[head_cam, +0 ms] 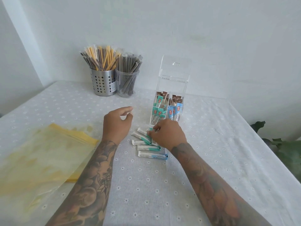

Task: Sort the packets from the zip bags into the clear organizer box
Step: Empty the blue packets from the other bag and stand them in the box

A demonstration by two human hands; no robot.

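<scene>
The clear organizer box (169, 88) stands upright with its lid open, holding brown, teal and blue packets in separate compartments. Several teal-and-white stick packets (141, 139) lie loose on the tablecloth in front of it, with one blue-and-white packet (152, 155) nearest me. My right hand (167, 134) rests over the pile, fingertips pinching a teal packet (149, 133). To the left of the pile, my left hand (118, 123) hovers with its fingers curled and apart, holding nothing. A yellow zip bag (44, 154) lies flat at the left.
A perforated steel cup (103, 84) and a clear cup (127, 84), both full of wrapped straws, stand at the back by the wall. Green plant leaves (283, 147) reach past the table's right edge. A white flowered cloth (146, 185) covers the table.
</scene>
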